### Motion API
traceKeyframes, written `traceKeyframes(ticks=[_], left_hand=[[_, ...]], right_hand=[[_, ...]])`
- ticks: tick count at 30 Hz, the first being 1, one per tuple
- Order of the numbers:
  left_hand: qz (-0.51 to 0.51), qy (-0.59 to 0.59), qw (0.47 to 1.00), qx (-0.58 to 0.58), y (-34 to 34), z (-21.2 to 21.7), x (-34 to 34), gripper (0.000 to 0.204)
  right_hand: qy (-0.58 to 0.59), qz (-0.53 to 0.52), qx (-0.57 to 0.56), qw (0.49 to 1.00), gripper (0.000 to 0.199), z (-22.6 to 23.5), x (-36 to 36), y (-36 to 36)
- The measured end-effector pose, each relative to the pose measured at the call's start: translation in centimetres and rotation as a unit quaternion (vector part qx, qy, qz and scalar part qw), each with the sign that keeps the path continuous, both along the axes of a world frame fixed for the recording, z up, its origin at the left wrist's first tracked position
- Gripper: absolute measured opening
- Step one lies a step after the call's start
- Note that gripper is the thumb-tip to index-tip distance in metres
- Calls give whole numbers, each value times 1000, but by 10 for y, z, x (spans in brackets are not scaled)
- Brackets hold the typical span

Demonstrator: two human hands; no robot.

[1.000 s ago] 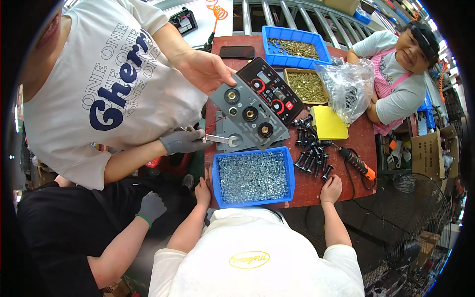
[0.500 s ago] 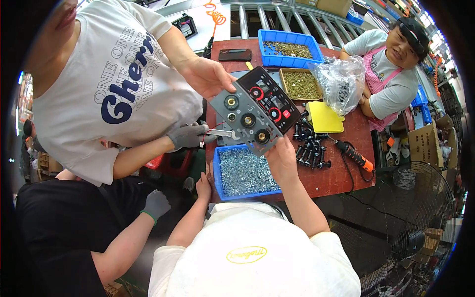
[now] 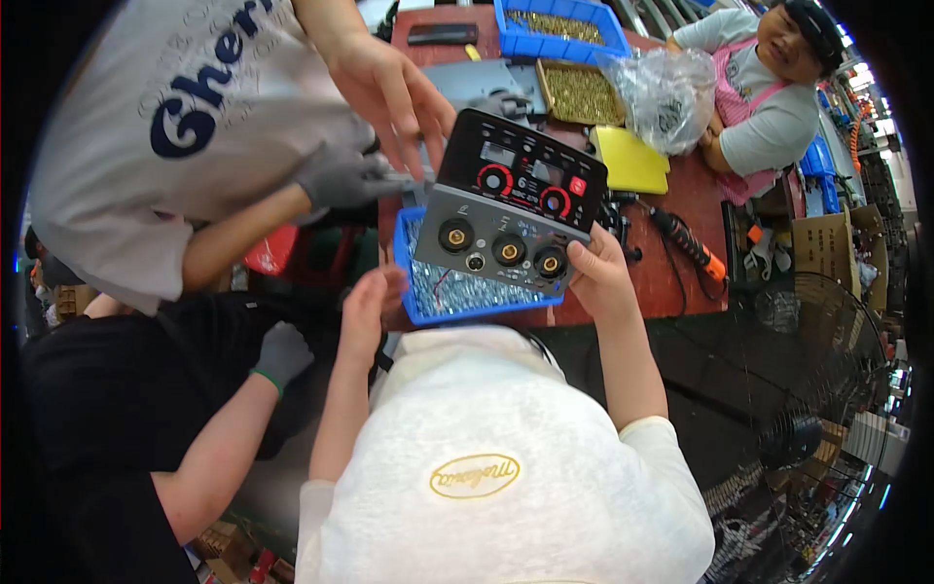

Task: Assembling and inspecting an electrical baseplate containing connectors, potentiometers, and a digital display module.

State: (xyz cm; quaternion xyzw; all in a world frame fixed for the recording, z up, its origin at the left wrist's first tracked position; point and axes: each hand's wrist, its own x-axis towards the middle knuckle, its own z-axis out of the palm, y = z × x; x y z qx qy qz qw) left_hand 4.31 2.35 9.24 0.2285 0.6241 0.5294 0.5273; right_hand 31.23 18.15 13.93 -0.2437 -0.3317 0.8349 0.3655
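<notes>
My right hand (image 3: 603, 277) grips the lower right corner of a bent control panel (image 3: 511, 219), thumb on its front. Its upper part is black with small displays and red-ringed dials; the grey lower part carries three round brass-centred sockets and a small round connector. Raised off the table, my left hand (image 3: 368, 307) holds nothing, its fingers apart, beside a blue bin (image 3: 413, 302) of small silver metal parts. A co-worker's bare hand (image 3: 394, 97) hangs open just left of the panel, apart from it. The same co-worker's other hand wears a grey glove (image 3: 341, 175).
On the red table (image 3: 671, 282) lie an orange-handled tool (image 3: 696, 253) with a cable, a yellow pad (image 3: 630, 161) and a clear plastic bag (image 3: 666, 97). Behind are a tray of brass parts (image 3: 584, 92), a blue bin (image 3: 564, 44) and a phone (image 3: 443, 34). A fan (image 3: 808, 370) stands right.
The co-worker's bare hand has let go of the panel and drawn back. My right hand has turned the panel more upright and nearer. My left hand has risen beside the blue bin.
</notes>
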Motion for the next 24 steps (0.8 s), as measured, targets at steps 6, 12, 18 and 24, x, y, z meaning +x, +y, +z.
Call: traceKeyframes(ticks=[6, 12, 18, 24], left_hand=[[-88, -218, 968, 90, 22, 42, 28, 52], [-83, -252, 962, 68, 12, 33, 43, 42], [-79, -253, 962, 69, 11, 30, 42, 41], [-72, -269, 958, 68, 13, 28, 42, 40]], right_hand=[[-36, 96, -11, 995, 47, -21, 10, -10], [-51, 125, -17, 991, 43, -33, 11, -12], [-49, 123, -30, 991, 43, -37, 9, -12], [-52, 120, -36, 991, 42, -38, 7, -11]])
